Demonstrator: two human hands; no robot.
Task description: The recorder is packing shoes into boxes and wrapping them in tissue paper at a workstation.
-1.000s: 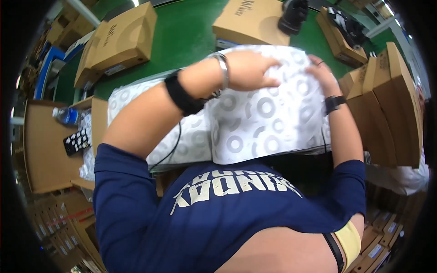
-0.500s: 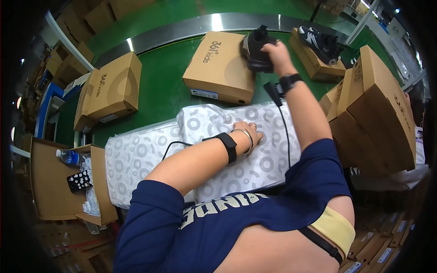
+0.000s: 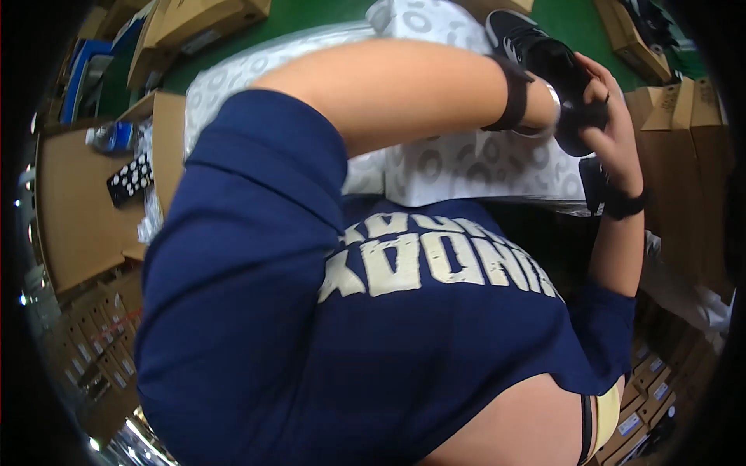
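Observation:
A black sneaker (image 3: 536,54) with a pale sole edge is at the upper right, held above the white patterned paper (image 3: 451,171). My right hand (image 3: 618,136) is closed round its heel end, fingers on the heel and collar. My left hand (image 3: 538,109) reaches across to the near side of the same sneaker. Its fingers are hidden behind the wrist and the shoe, so their grip does not show. Motion blurs the heel area.
An open cardboard box (image 3: 78,210) at the left holds a bottle (image 3: 113,137), a dark phone (image 3: 130,179) with white spots and crumpled clear plastic. Brown shoe boxes (image 3: 202,23) stand at the upper left. More cartons (image 3: 684,155) rise at the right.
My right hand has brought the sneaker from the far box nearer to my body. My left hand has left the paper and moved right to the sneaker. The view has tilted nearer my body.

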